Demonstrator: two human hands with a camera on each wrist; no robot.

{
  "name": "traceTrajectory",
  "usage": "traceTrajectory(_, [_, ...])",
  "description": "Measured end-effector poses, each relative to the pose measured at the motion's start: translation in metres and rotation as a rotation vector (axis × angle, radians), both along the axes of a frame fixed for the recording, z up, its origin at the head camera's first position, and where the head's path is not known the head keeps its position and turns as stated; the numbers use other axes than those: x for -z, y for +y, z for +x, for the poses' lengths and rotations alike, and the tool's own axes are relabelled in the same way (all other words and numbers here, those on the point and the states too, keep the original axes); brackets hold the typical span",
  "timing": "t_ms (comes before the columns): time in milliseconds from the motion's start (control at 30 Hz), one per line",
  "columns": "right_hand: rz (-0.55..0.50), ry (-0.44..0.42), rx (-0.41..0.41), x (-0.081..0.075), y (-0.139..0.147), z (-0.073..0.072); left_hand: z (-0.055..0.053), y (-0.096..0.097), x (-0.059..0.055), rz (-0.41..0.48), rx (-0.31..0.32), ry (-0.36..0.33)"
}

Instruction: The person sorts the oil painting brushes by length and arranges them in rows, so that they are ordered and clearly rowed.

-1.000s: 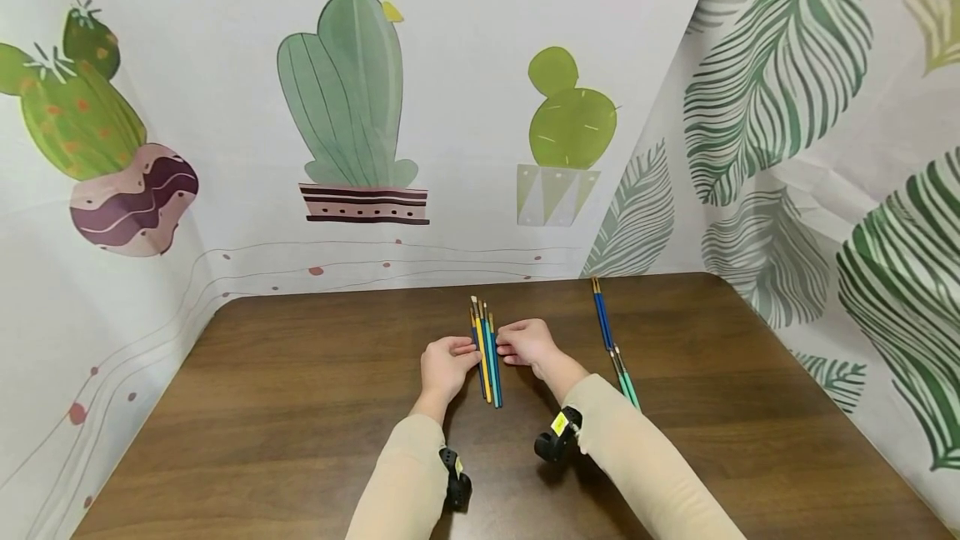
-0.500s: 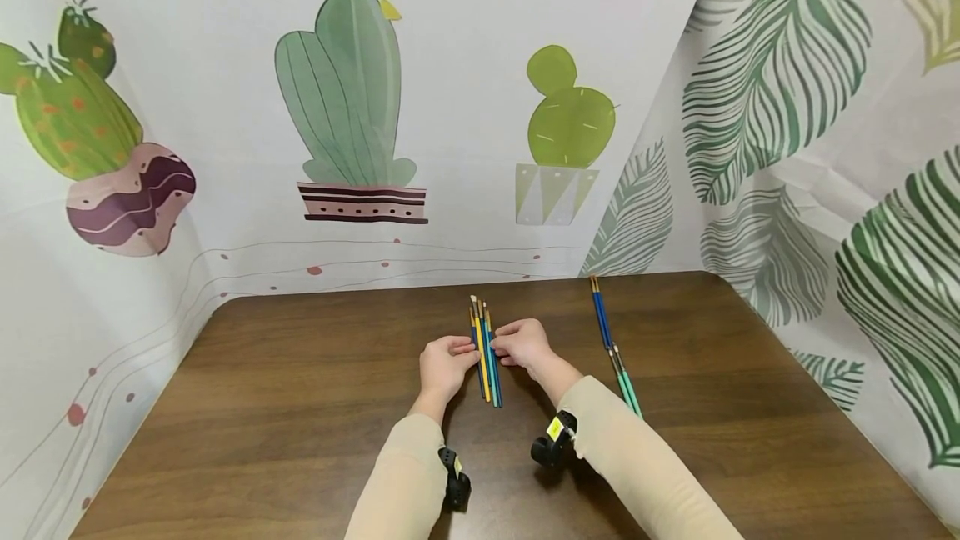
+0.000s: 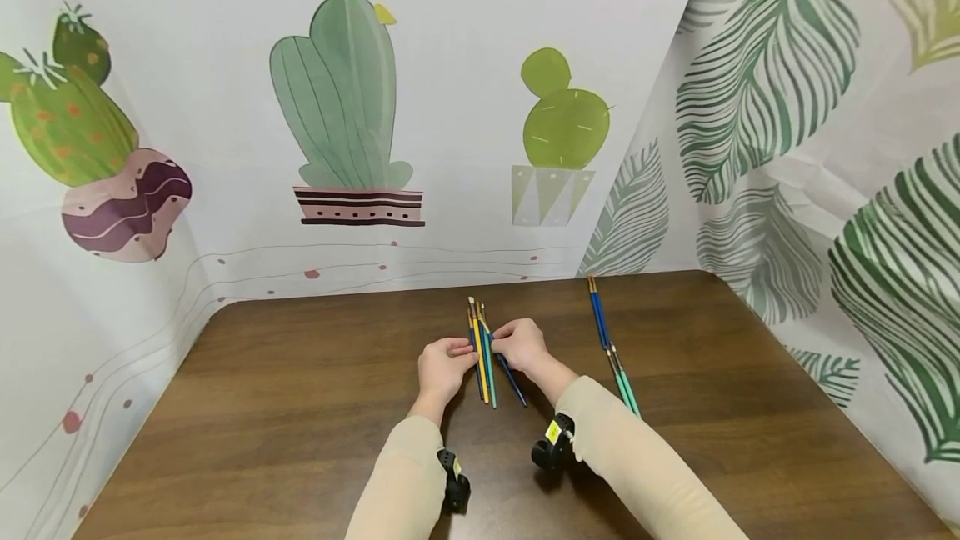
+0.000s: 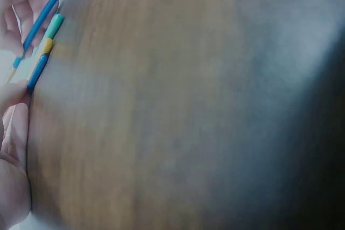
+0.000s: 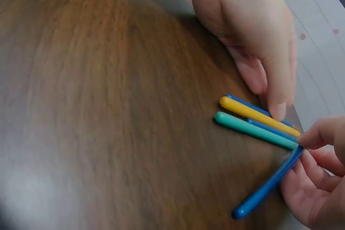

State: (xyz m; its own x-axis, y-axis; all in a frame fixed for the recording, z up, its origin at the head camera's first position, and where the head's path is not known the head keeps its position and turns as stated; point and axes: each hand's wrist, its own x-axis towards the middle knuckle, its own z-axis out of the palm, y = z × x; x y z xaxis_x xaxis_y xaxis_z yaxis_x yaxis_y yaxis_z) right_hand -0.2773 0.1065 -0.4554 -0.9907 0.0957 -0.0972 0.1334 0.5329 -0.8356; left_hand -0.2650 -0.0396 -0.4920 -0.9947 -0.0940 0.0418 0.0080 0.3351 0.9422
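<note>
Several paintbrushes lie bunched at the middle of the table: a yellow paintbrush [image 3: 480, 357], a teal paintbrush [image 5: 253, 127] and blue ones beside and between them. My left hand [image 3: 444, 369] holds the bunch from the left, its thumb on the yellow handle in the right wrist view. My right hand [image 3: 522, 348] pinches a blue paintbrush [image 5: 264, 189] between thumb and finger. That brush slants away from the others, its handle end toward the lower right in the head view. Its bristle end stays close to the bunch.
Two blue paintbrushes [image 3: 599, 315] lie side by side at the back right of the table. Just in front of them are two green-handled paintbrushes [image 3: 625, 386], partly behind the right sleeve. A patterned cloth [image 3: 465, 107] hangs behind the brown wooden table [image 3: 315, 407].
My right hand has moved slightly left to the bunch and taken hold of a blue paintbrush. Its handle end has swung out to the right. The left hand has stayed nearly still.
</note>
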Motion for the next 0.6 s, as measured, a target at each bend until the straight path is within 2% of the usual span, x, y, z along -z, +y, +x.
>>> traceTrajectory(433, [-0.136,-0.015,0.038,-0.005,0.038,-0.002,0.003,0.0,0.0,-0.014,0.0,-0.003])
traceTrajectory(600, [-0.154,-0.006,0.058,-0.005,0.052,-0.004,0.002,0.0,-0.002,-0.008,-0.002,0.0])
